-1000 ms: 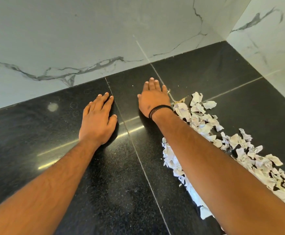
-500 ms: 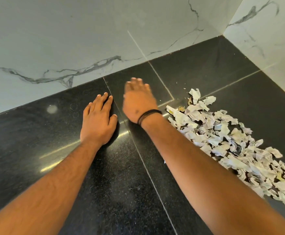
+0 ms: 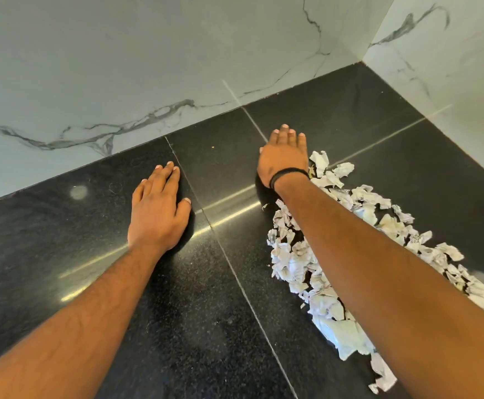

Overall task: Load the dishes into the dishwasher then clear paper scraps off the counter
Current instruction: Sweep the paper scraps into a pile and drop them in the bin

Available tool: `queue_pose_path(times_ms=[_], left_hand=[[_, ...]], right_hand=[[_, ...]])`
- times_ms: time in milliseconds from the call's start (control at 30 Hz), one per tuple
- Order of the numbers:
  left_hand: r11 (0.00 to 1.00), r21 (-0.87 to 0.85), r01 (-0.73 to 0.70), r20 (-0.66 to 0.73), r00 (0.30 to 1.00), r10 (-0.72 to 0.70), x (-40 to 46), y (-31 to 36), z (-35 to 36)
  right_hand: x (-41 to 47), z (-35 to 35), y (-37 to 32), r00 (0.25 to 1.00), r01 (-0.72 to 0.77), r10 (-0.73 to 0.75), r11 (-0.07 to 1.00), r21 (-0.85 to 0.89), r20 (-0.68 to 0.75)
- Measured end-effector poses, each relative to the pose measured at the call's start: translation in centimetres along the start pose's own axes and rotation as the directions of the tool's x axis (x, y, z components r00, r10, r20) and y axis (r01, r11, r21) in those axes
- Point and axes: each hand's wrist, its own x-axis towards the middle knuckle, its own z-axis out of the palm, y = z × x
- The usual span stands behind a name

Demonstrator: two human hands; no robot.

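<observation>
Both arms reach forward. The left hand (image 3: pixel 158 208) lies flat, fingers straight. The right hand (image 3: pixel 285 158) is extended, fingers straight together.

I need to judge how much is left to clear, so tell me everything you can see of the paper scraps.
The paper scraps are small torn, crumpled white pieces with faint grey print, gathered in a long loose band on the black counter. The band runs from beside the right hand down toward the lower right edge of view. The right forearm lies across it, hiding part.
</observation>
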Motion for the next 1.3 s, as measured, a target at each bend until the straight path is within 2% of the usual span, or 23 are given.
queue_pose_path(times_ms=[233,333,433,533,600,667,733,800,1033,1133,1233,1300], left_hand=[[0.999,0.020,-0.029,-0.017,0.999,0.029,-0.2,-0.1,0.4],[0.999,0.054,-0.007,-0.002,1.000,0.008,-0.7,0.5,0.5],[0.997,0.073,0.024,0.038,0.999,-0.027,-2.1,3.4,0.9],[0.994,0.049,-0.100,0.085,0.992,0.096,-3.9,8.2,2.0],[0.987,0.028,-0.155,0.120,0.981,0.151,-4.3,11.3,2.9],[0.987,-0.004,-0.162,0.155,0.975,0.161,-4.1,13.9,3.7],[0.985,-0.061,-0.164,0.160,0.972,0.172,-3.6,15.9,4.4],[0.975,-0.117,-0.187,0.157,0.966,0.204,-3.0,17.1,4.7],[0.930,-0.171,-0.326,0.181,0.917,0.354,-4.0,17.0,4.5],[0.878,-0.320,-0.356,0.157,0.894,0.420,-5.6,16.8,4.6],[0.787,-0.588,-0.187,0.051,0.962,0.267,-5.5,17.3,4.0],[0.753,-0.650,-0.100,0.009,0.990,0.139,-4.3,17.9,3.7]], right_hand=[[-6.6,1.0,3.9,0.996,-0.056,0.061,0.996,-0.070,0.067],[-9.0,0.4,4.7,0.995,-0.024,0.032,0.997,-0.077,0.096],[-9.7,-0.7,5.8,1.000,0.012,-0.013,0.991,0.133,0.010],[-9.4,-1.0,7.5,0.976,0.126,-0.057,0.934,0.334,-0.209],[-8.8,-0.9,9.1,0.964,0.134,-0.041,0.929,0.346,-0.264],[-7.8,-0.2,10.9,0.977,0.054,0.019,0.940,0.337,-0.210],[-6.9,0.7,12.4,0.994,-0.010,0.048,0.934,0.356,-0.097],[-6.9,1.4,13.3,0.999,0.005,0.012,0.929,0.370,-0.044],[-12.0,3.9,14.1,0.974,0.156,-0.076,0.908,0.390,-0.213],[-14.0,4.8,14.4,0.962,0.235,-0.159,0.893,0.383,-0.222],[-13.7,3.8,15.0,0.956,0.239,-0.136,0.873,0.425,-0.259],[-12.2,2.6,15.2,0.944,0.209,-0.063,0.873,0.441,-0.323]])
